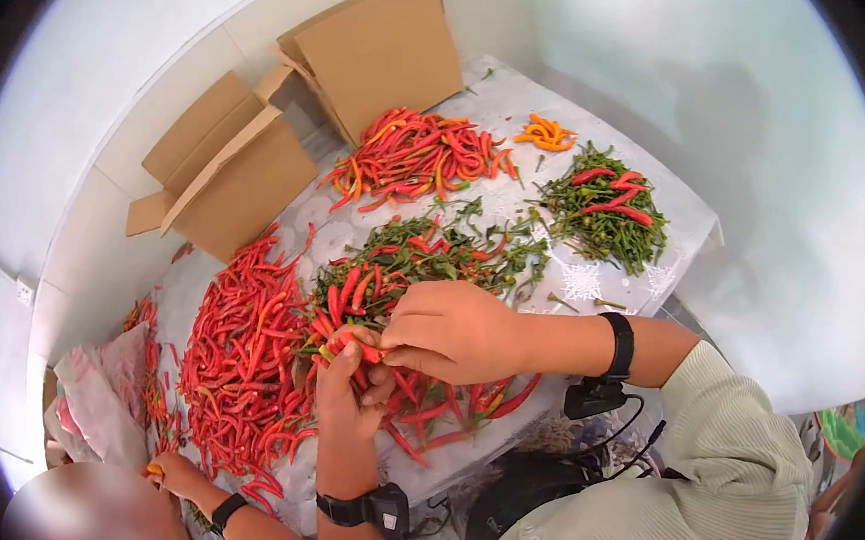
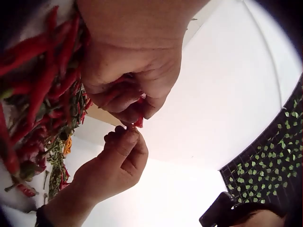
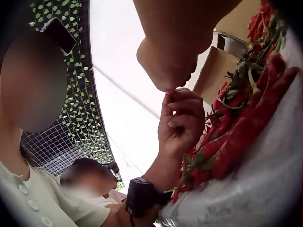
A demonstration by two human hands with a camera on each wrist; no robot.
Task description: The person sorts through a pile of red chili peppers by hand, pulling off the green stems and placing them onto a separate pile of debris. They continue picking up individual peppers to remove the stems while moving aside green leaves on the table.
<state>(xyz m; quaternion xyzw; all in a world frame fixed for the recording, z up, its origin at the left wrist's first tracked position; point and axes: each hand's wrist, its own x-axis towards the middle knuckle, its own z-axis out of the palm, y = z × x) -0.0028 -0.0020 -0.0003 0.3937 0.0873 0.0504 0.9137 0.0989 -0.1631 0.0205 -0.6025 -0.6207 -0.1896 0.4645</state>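
In the head view the left hand (image 1: 345, 386) grips red chilies (image 1: 345, 343) between curled fingers and thumb, above the near edge of a chili pile. The right hand (image 1: 447, 331) meets it from the right, thumb and fingertips pinching the end of a red chili. The left wrist view has the left hand (image 2: 130, 78) curled round a red chili (image 2: 138, 122), whose tip the right hand (image 2: 116, 165) pinches. From the right wrist, a small red bit (image 3: 169, 94) shows where the left hand (image 3: 182, 125) and right hand (image 3: 170, 61) touch.
A large heap of red chilies (image 1: 243, 358) lies left, another pile (image 1: 415, 156) behind. Green stems (image 1: 600, 233) with several red chilies on top and a few orange chilies (image 1: 546, 133) lie right. Two cardboard boxes (image 1: 246, 183) stand at the back. Another person's hand (image 1: 181, 475) is at lower left.
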